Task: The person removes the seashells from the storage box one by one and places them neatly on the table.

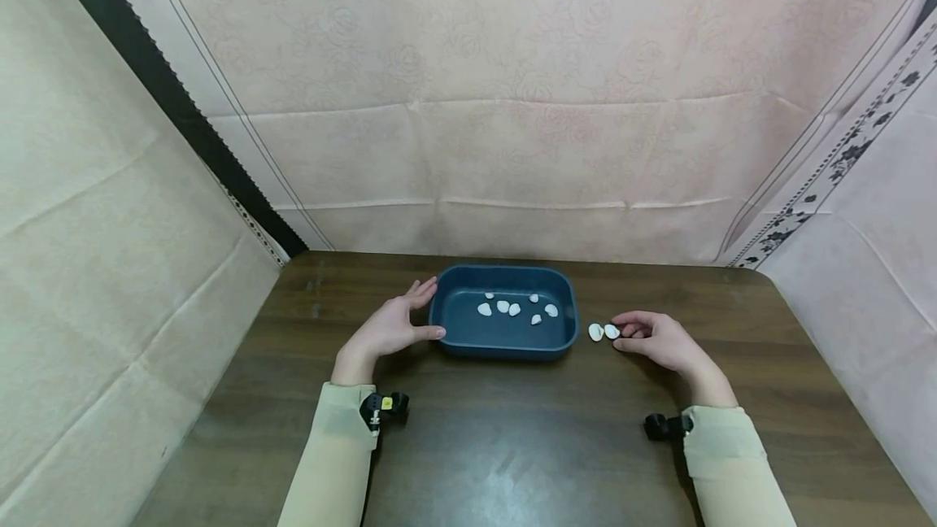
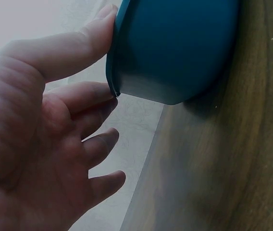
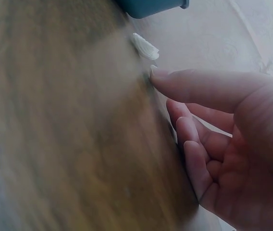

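Pale green sleeves [image 1: 329, 462] reach up from the bottom edge of the head view, the left hand [image 1: 388, 328] spread with extended thumb and fingers touching the left end of a blue tray [image 1: 505, 338] just below the frame's centre. Seven small white pieces [image 1: 485, 309] lie inside it, and two more pieces [image 1: 596, 333] sit side by side on the brown table [image 1: 505, 429], right of centre. The right hand's [image 1: 662, 340] thumb and forefinger meet the rightmost piece; whether they pinch it I cannot tell.
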Tool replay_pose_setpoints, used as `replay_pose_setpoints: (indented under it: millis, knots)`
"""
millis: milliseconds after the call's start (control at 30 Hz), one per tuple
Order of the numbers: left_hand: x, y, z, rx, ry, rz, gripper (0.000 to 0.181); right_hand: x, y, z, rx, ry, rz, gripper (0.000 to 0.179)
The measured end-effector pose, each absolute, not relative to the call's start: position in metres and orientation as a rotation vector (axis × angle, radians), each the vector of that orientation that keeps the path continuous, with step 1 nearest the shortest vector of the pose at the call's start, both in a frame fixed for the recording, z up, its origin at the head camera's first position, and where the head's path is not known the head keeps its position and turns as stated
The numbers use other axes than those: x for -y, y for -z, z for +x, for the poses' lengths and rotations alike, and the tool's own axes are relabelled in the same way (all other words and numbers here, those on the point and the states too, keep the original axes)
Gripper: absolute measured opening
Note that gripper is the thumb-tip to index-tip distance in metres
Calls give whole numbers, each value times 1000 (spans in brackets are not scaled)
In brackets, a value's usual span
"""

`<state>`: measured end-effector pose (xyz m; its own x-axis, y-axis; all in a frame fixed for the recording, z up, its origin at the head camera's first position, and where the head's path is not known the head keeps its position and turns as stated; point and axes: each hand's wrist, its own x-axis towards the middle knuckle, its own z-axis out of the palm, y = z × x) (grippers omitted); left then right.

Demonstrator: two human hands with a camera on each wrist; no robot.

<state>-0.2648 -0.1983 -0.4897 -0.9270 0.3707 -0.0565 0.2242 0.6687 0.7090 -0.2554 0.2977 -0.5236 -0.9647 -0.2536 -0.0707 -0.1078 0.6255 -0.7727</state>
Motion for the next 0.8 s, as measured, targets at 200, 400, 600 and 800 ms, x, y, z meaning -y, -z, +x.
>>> replay_pose_setpoints:
  millis: [200, 400, 600, 800]
  knots:
    - [198, 490, -265, -2683, -1105, 480, 91, -300, 523, -255, -2663, 1255, -302, 44]
    - [197, 489, -265, -2689, -1099, 478, 92, -301, 523, -257, -2638, 1285, -288, 46]
    - [197, 488, -265, -2698, -1094, 479, 91, -303, 522, -256, -2613, 1322, -288, 48]
    - [198, 488, -264, -2702, -1086, 477, 91, -304, 522, -255, -2583, 1340, -260, 49]
